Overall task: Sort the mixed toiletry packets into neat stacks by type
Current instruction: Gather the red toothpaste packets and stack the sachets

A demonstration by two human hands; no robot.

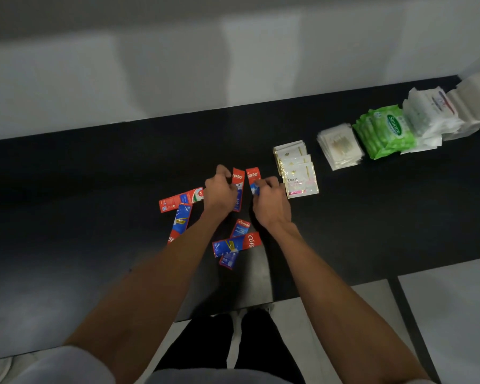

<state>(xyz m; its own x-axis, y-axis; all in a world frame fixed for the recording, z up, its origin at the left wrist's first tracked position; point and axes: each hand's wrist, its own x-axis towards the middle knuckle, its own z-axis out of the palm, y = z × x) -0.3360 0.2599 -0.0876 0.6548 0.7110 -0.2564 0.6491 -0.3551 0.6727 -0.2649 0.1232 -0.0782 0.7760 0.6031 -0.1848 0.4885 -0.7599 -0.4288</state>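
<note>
Right hand (270, 202) pinches one glossy oblong sachet (252, 174), left hand (219, 192) grips another.

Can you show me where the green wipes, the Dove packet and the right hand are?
green wipes pack (393, 127), head view, on the Sanicare label.
Dove packet (301, 180), head view, on its white front.
right hand (270, 203), head view, on the back of the hand.

Toothpaste sachets (234, 242) left of stacks (341, 148)
</note>
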